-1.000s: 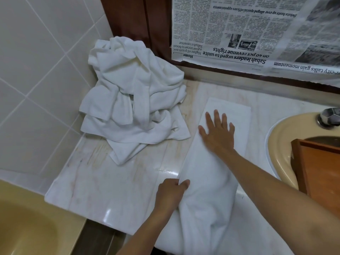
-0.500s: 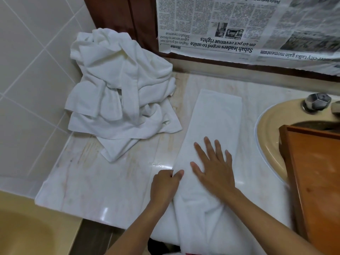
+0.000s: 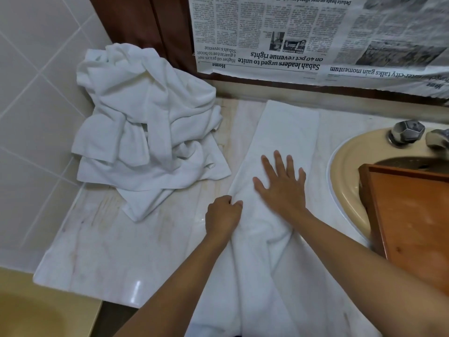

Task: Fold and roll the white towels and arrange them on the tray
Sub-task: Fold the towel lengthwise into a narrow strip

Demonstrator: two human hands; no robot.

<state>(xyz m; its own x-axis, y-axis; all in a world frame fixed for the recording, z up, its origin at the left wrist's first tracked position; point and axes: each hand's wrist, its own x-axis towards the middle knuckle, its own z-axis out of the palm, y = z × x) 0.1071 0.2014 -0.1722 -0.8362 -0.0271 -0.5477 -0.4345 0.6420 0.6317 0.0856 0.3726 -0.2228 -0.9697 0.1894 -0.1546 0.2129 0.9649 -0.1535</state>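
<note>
The white towel (image 3: 286, 127) lies as a long folded strip down the centre of the frame, from below the newspaper (image 3: 279, 32) to the bottom edge, flat at its far end and bunched near the person. Over the last second the right hand (image 3: 283, 190), fingers straight and spread, has slid back along the strip to press beside the left hand (image 3: 222, 215), which keeps its fingers clenched on the towel's left edge. So the fold looks smoothed but not yet rolled, with the pile of towels (image 3: 145, 132) at upper left waiting and the wooden tray (image 3: 413, 215) over the sink (image 3: 345, 171) at right.
</note>
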